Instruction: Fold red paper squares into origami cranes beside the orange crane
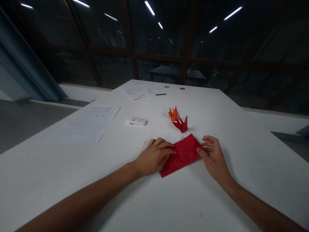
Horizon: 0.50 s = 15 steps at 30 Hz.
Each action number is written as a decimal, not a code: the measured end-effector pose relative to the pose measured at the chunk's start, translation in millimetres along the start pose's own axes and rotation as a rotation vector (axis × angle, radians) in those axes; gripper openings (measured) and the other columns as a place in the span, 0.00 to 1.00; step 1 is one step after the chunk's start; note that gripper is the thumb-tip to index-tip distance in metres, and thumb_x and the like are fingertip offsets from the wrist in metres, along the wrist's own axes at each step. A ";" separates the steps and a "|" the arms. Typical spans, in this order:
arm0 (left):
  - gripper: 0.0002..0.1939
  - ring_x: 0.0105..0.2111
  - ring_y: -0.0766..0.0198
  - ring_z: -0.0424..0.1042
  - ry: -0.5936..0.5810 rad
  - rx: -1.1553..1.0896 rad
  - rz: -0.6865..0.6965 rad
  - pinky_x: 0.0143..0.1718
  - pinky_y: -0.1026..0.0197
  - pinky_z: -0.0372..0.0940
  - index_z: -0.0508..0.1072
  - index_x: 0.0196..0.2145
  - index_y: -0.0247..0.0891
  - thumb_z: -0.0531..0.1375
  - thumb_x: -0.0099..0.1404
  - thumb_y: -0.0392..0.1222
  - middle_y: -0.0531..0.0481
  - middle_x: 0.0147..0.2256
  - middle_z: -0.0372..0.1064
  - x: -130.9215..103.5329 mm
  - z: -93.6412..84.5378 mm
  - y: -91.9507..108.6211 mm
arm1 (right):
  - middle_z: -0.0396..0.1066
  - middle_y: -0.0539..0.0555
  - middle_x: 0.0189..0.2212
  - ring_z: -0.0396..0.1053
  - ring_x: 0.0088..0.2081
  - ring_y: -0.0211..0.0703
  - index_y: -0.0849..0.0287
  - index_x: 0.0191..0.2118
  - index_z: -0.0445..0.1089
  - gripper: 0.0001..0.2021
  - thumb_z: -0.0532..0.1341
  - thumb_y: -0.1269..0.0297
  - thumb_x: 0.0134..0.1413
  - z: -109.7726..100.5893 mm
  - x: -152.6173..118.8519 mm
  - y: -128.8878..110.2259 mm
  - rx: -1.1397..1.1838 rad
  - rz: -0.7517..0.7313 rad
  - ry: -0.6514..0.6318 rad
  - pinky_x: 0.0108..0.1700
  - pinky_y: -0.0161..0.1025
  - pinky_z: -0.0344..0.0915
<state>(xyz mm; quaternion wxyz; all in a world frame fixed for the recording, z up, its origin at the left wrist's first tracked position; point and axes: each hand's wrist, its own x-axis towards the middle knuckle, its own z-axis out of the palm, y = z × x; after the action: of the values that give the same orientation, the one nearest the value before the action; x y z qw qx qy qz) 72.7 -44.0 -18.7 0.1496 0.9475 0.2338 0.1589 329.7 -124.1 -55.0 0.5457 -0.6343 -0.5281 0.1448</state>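
A sheet of red origami paper (184, 153), partly folded, lies slanted on the white table between my hands, with creases across its surface. My left hand (154, 156) holds its left side, the fingers bent over the edge and the index fingertip on top. At the right corner my right hand (213, 158) has the paper between the thumb, on its face, and the fingers behind the edge. Just beyond the sheet stand a folded red paper crane (182, 125) and a smaller orange paper crane (173, 114), close together.
A white marker-like tube or correction-fluid pen (136, 121) lies left of the cranes. Printed sheets (90, 122) are at the left edge, with more papers (137, 91) and a dark pen (161, 94) farther back. Two round cable-hole covers (182, 88) sit near the table's far edge.
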 end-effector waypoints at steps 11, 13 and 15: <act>0.16 0.60 0.55 0.62 -0.018 -0.197 -0.017 0.61 0.50 0.56 0.74 0.53 0.51 0.61 0.69 0.37 0.53 0.62 0.65 1.4 -3.6 -16.0 | 0.72 0.57 0.53 0.66 0.56 0.56 0.54 0.56 0.68 0.20 0.60 0.67 0.56 -1.7 -4.9 -11.7 -0.415 -0.186 -0.205 0.60 0.58 0.59; 0.20 0.59 0.55 0.62 0.057 -0.225 -0.071 0.61 0.51 0.58 0.72 0.54 0.46 0.65 0.65 0.39 0.48 0.61 0.65 2.6 -2.6 -18.7 | 0.75 0.56 0.50 0.69 0.53 0.54 0.53 0.55 0.68 0.19 0.60 0.66 0.57 -1.7 -4.0 -11.4 -0.413 -0.144 -0.239 0.59 0.57 0.61; 0.22 0.57 0.54 0.64 0.100 -0.223 -0.129 0.60 0.51 0.59 0.71 0.54 0.43 0.67 0.63 0.40 0.46 0.58 0.68 3.8 -1.5 -19.0 | 0.77 0.55 0.45 0.71 0.50 0.53 0.53 0.51 0.71 0.16 0.60 0.66 0.56 -2.1 -2.7 -11.9 -0.387 -0.111 -0.245 0.57 0.55 0.63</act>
<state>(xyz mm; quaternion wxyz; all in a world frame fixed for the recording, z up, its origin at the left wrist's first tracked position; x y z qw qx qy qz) 67.9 -25.8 -23.3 0.2522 0.8988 0.2821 0.2212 324.1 -129.3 -45.2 0.3530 -0.6746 -0.6425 0.0868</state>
